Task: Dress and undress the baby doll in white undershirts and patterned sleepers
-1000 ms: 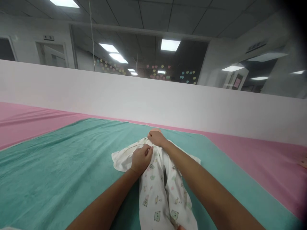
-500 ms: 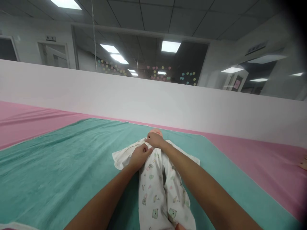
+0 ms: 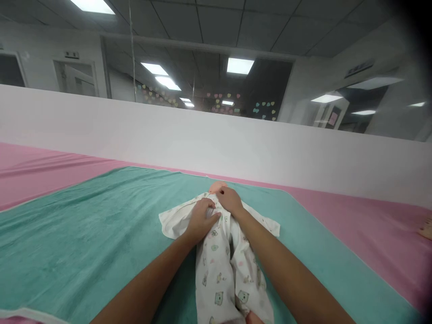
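A baby doll lies on its back in a white long-sleeved romper (image 3: 219, 270) printed with small bears, its sleeves spread to both sides. The doll's head (image 3: 216, 186) shows beyond my hands, partly covered. My left hand (image 3: 201, 219) rests on the romper's chest, thumb stretched out and apart from the fingers, which curve over the cloth. At the neckline, my right hand (image 3: 230, 200) is closed with curled fingers at the collar; the cloth in its grip is mostly hidden. A bit of the doll's foot (image 3: 252, 317) pokes out of one leg at the bottom edge.
Under the doll lies a green blanket (image 3: 101, 234) over a pink sheet (image 3: 354, 220). A white padded wall (image 3: 202, 139) runs behind, below a large mirror or window (image 3: 202, 81). At the right edge, part of another hand or foot (image 3: 426, 229) rests on the pink sheet.
My right hand has moved slightly right along the neckline, uncovering more of the collar. The left hand has loosened from a pinch, and its thumb has spread over the chest.
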Available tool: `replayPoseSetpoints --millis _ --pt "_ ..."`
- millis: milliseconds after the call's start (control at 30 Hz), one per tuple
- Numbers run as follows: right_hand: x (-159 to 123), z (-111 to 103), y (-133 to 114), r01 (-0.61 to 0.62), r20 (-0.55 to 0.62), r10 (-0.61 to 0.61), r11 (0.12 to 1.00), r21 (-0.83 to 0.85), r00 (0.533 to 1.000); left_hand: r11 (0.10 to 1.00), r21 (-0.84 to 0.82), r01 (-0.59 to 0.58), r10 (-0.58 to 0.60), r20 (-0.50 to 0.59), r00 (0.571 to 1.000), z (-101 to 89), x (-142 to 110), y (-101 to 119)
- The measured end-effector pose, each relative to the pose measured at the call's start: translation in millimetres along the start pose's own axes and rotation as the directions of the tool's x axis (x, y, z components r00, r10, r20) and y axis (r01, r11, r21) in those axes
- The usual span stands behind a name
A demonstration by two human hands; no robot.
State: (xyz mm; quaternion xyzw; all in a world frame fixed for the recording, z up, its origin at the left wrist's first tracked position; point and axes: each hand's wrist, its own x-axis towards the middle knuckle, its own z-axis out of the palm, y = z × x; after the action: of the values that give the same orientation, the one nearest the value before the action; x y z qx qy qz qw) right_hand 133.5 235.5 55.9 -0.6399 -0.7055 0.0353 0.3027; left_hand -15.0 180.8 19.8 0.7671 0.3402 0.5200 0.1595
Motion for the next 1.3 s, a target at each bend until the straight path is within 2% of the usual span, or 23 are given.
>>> replayPoseSetpoints --millis 67,133,233,300,367,533,667,833,967,1067,1167,1300 --pt "-12 -3 21 -0.033 -0.069 0.037 0.998 0.053 0.997 0.998 -0.043 0.050 -0.051 -0.028 0.998 2.4 0 -2" --pt "-21 -5 42 -0.028 -0.085 0.046 0.978 0.205 0.995 0.995 -0.055 0.080 -0.082 -0.032 0.996 4.3 0 -5" --pt "-26 -7 65 0.021 0.026 -0.035 0.906 0.424 0.999 0.996 -0.031 0.082 -0.082 -0.016 0.996 5.4 1 -8" --pt "-24 -10 71 0.047 0.116 -0.118 0.872 0.488 0.986 0.998 -0.006 0.059 -0.059 0.003 0.998 4.9 2 -9" --pt "-20 -12 71 0.088 0.141 -0.182 0.862 0.500 0.973 0.999 0.029 0.013 -0.014 0.035 0.999 3.4 2 -8" --pt "-12 -11 63 0.255 -0.027 -0.277 0.839 0.480 0.961 0.982 0.128 -0.136 0.117 0.146 0.982 -3.2 2 4" --pt "-9 -6 61 0.209 -0.023 -0.228 0.847 0.488 0.974 0.978 0.116 -0.171 0.140 0.234 0.962 -4.8 0 22" --pt "1 3 61 0.088 -0.036 -0.080 0.910 0.405 0.996 0.994 0.036 -0.105 0.091 0.278 0.956 3.8 -2 33" --pt "6 5 59 0.045 -0.022 -0.039 0.902 0.430 0.999 0.996 0.073 0.056 -0.069 0.188 0.980 9.1 -1 30" --pt "3 2 55 0.139 -0.052 -0.131 0.840 0.524 0.990 0.980 0.087 0.179 -0.187 0.104 0.977 10.7 1 24" --pt "-1 -4 51 0.260 -0.085 -0.258 0.787 0.559 0.962 0.977 0.066 0.204 -0.207 0.056 0.977 12.6 2 16" --pt "1 -11 48 0.236 0.026 -0.272 0.873 0.428 0.962 0.983 0.025 0.183 -0.184 0.084 0.979 16.0 1 11"
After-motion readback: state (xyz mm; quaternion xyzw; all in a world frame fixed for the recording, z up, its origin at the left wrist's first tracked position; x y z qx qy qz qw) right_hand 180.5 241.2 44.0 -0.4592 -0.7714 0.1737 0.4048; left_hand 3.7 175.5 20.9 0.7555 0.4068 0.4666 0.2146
